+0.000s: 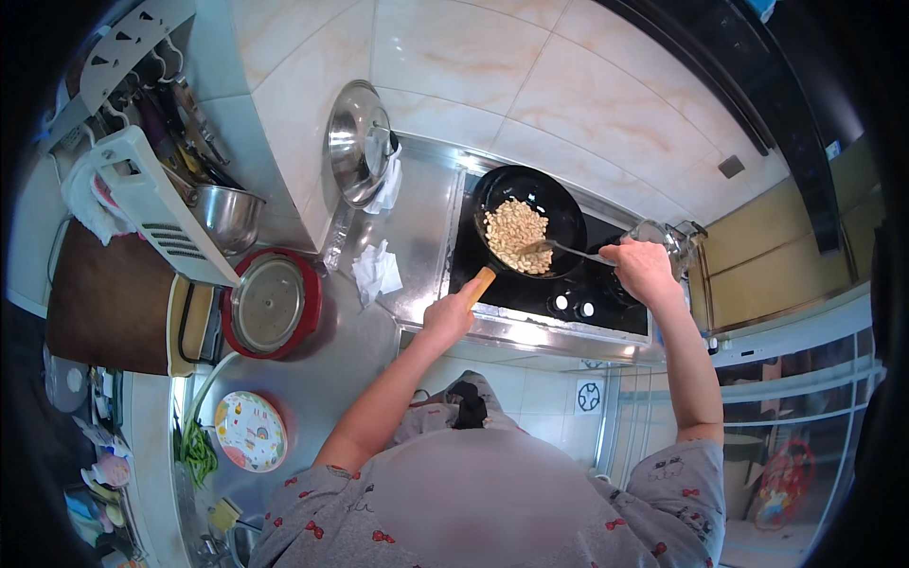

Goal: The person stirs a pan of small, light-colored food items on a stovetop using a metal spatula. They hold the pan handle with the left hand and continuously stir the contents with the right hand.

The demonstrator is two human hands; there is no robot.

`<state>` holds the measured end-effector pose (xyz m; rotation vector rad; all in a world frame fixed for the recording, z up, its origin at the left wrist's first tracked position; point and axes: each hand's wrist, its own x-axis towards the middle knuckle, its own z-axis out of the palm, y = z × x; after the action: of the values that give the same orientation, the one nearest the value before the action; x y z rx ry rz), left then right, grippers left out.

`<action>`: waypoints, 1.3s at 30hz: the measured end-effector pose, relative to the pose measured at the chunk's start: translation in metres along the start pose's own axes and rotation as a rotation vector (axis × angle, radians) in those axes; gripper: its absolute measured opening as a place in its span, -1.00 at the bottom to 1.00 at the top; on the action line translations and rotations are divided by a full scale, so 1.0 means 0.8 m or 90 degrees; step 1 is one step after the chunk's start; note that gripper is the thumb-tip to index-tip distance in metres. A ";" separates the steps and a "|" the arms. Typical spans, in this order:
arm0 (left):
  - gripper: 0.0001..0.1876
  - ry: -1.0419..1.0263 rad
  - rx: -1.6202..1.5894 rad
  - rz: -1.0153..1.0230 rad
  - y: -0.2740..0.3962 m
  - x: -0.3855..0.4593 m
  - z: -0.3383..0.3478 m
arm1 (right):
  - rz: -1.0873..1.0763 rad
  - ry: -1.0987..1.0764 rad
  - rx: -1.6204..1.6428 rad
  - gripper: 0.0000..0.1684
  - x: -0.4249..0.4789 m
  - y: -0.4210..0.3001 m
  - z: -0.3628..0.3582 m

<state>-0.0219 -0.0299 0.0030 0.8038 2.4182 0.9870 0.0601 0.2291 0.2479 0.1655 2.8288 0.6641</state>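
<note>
A black wok (564,213) sits on the left part of the black gas hob (465,284). Pale shelled nuts, apparently peanuts (517,231), lie heaped towards its left side. My left hand (449,312) grips the wok's wooden handle (483,284) on the near side. In my right hand (640,270) is the handle of a metal spatula (579,252), reaching in over the wok's right rim. The spatula's head rests among the nuts, partly covered by them. The burner beneath the wok is hidden.
A steel lid (358,145) leans against the tiled wall, with crumpled paper (377,272) nearby. Left on the counter stand a red-rimmed lidded pot (312,302), a patterned plate (251,432) and green vegetables (199,451). Glass jars (650,233) stand right of the hob. A range hood (738,92) overhangs.
</note>
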 end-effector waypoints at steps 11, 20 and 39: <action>-0.27 0.009 -0.002 0.012 0.000 0.003 0.007 | 0.145 0.013 0.034 -0.87 0.081 -0.043 0.125; -0.29 0.011 -0.034 -0.014 -0.007 0.005 0.009 | 0.088 0.114 0.236 -0.75 0.080 -0.090 0.191; -0.28 0.055 -0.049 -0.067 0.019 -0.005 0.029 | -0.015 0.066 -0.016 -0.79 0.085 0.017 0.123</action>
<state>-0.0004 -0.0121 -0.0009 0.6127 2.4515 1.0866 0.0193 0.2939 0.1547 0.0949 2.9138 0.7232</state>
